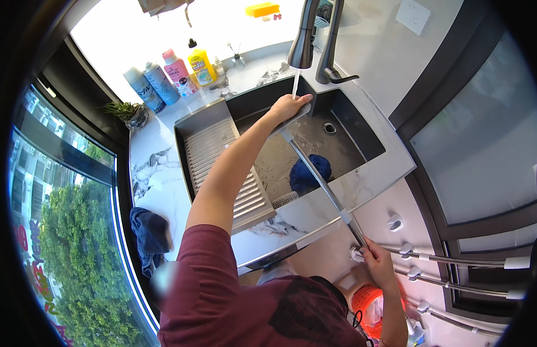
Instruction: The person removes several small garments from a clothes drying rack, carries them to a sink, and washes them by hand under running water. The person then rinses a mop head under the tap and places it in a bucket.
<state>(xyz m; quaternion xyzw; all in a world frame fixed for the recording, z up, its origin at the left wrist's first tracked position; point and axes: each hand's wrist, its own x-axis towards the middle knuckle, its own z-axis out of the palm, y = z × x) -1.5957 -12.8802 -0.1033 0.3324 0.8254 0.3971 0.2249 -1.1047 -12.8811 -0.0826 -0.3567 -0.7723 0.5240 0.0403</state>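
My left hand point(290, 108) is under the faucet's running water, gripping the flat head point(299, 116) of a long-handled cleaning tool over the sink. Lower down, my right hand point(377, 259) is closed around the tool's metal pole point(312, 167), which slants across the sink's front edge. Water falls from the pull-down faucet point(302, 50) onto my left hand. A dark blue cloth point(304, 175) lies bunched in the dark sink point(268, 158), partly behind the pole. Exactly what kind of head the tool has is hard to tell, as my fingers cover much of it.
A ribbed drainboard point(212, 145) spans the sink's left part. Bottles and spray cans point(160, 82) line the window side, near a potted plant point(129, 113). Wall clips hold several poles point(459, 260) at right, above an orange basket point(364, 299). A blue towel point(149, 230) hangs at left.
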